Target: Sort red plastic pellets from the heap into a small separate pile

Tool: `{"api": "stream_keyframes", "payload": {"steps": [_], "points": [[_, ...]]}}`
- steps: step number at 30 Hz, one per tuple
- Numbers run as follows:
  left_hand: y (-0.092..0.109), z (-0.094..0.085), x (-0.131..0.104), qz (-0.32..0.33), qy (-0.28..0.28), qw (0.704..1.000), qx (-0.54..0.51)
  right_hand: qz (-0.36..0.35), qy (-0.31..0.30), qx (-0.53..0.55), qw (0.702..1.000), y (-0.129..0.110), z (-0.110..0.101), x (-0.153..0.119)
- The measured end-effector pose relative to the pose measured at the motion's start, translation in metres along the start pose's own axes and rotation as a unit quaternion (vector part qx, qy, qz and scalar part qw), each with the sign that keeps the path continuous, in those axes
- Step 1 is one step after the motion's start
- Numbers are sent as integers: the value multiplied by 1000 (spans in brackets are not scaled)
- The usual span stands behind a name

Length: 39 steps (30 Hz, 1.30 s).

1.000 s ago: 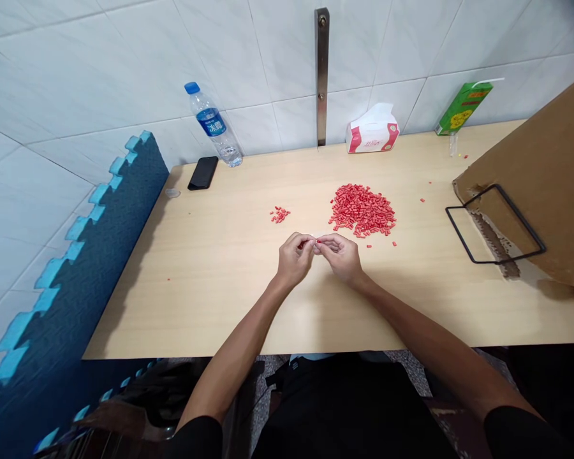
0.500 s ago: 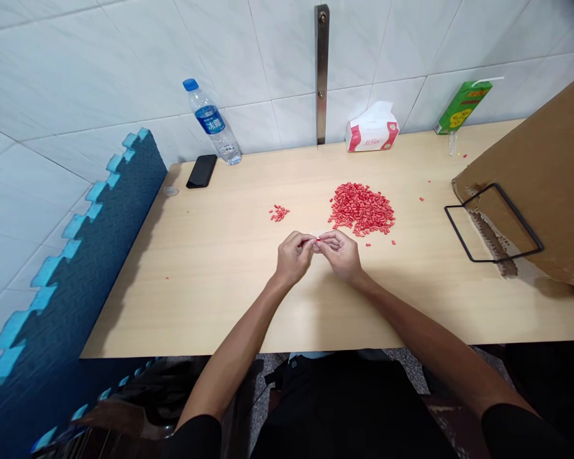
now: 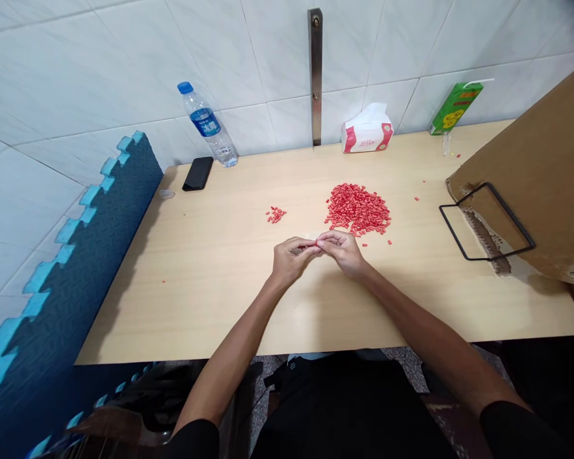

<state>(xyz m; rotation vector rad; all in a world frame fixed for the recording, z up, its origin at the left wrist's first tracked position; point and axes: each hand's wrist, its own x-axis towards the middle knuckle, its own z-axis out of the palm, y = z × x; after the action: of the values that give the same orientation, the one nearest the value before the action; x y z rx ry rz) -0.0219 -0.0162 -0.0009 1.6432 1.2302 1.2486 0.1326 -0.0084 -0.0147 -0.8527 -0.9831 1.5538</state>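
Observation:
My left hand (image 3: 289, 259) and my right hand (image 3: 345, 253) meet fingertip to fingertip over the table, both closed in a pinch. Between them shows a small red piece (image 3: 316, 242), mostly covered by the fingers. Just beyond my right hand lies a large heap of short red cylinder-like pieces (image 3: 358, 209). A much smaller cluster of the same red pieces (image 3: 276, 215) rests beyond my left hand. Two single pieces sit by the near edge of the big heap.
Along the tiled wall stand a water bottle (image 3: 208, 126), a tissue pack (image 3: 367, 135) and a green drink carton (image 3: 455, 108). A black phone (image 3: 198, 173) lies at the back left. Blue foam matting (image 3: 110, 236) borders the left; a cardboard sheet (image 3: 530, 172) and black wire frame (image 3: 509, 213) occupy the right.
The fingers of both hands have shifted slightly around the red piece, with the left fingers straighter. The whole view has moved a little; the heap and cluster look the same.

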Motion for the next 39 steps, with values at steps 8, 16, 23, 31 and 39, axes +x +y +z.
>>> {"api": "stream_keyframes", "payload": {"steps": [8, 16, 23, 31, 39], "points": [[3, -4, 1, 0, -36, 999, -2, 17, -38, -19, 999, -4, -3, 1], [0, -6, 1, 11, -65, 998, -6, 27, -67, -19, 997, -7, -7, 1], [-2, -6, 0, 12, -60, 998, -13, 25, -71, -18, 997, -7, -7, 1], [-3, -4, 0, 8, -44, 999, 16, 26, -56, -27, 998, -8, -5, 1], [-6, -4, -1, 5, -34, 999, 19, 21, -63, -28, 997, -8, -5, 1]]}}
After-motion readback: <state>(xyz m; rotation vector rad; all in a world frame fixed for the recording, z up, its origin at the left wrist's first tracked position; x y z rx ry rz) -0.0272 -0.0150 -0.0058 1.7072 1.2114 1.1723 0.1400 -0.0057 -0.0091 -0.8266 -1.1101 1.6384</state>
